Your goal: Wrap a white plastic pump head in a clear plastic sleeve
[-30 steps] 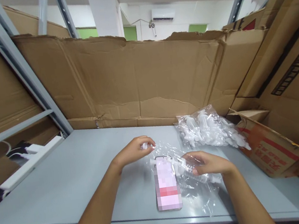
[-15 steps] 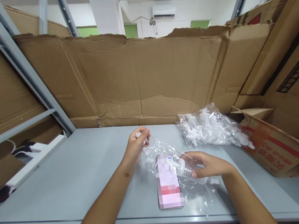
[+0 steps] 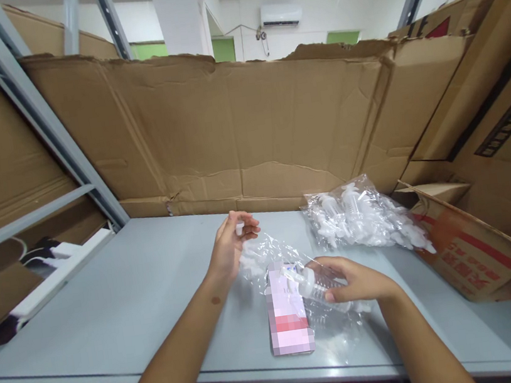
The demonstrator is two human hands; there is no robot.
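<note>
My right hand (image 3: 351, 278) is wrapped round a clear, ribbed plastic bottle (image 3: 319, 290) with a white collar at its left end. The bottle lies tilted over a crumpled clear plastic bag (image 3: 336, 326); I cannot tell whether it is inside. My left hand (image 3: 234, 242) is raised at the bag's far left end, its fingers loosely curved and apart. A small pale patch shows between thumb and fingers, too unclear to name. Just below that hand are white plastic pieces (image 3: 253, 258). Partly under the bag lies a phone (image 3: 289, 323) with a lit, blurred-out screen.
A clear bag of similar white-ended plastic pieces (image 3: 359, 218) lies at the back right. Beside it stands an open cardboard box (image 3: 474, 256). Cardboard sheets (image 3: 247, 129) wall the grey table (image 3: 155, 288). A white power strip (image 3: 62, 275) runs along the left edge.
My left hand has loosened from a closed grip on a white piece, its fingers spreading and rising slightly. My right hand keeps its hold on the bottle, almost unmoved.
</note>
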